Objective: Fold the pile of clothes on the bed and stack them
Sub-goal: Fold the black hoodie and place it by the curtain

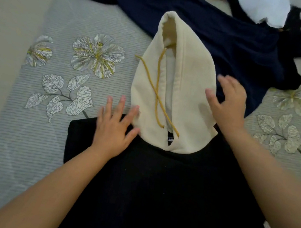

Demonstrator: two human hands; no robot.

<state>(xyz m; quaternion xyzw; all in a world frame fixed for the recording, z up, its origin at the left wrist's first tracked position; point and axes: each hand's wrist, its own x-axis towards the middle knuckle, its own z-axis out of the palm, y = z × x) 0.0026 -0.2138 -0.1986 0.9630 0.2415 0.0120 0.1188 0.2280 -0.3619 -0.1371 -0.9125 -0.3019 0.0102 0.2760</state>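
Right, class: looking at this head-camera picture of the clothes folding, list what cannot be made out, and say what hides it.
- Black knitted hoodie body: sleeves and hem, cut off by the bottom edge and covered by the forearms.
- Small neck label: wording, half hidden by the cream fleece hood.
- White fabric: what garment it is, cut by the top edge.
- Right hand: whether it touches the hood, blurred.

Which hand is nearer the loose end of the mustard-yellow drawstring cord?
Left. The left hand lies flat just left of the cord end, at the cream hood's edge; the right hand hovers farther right.
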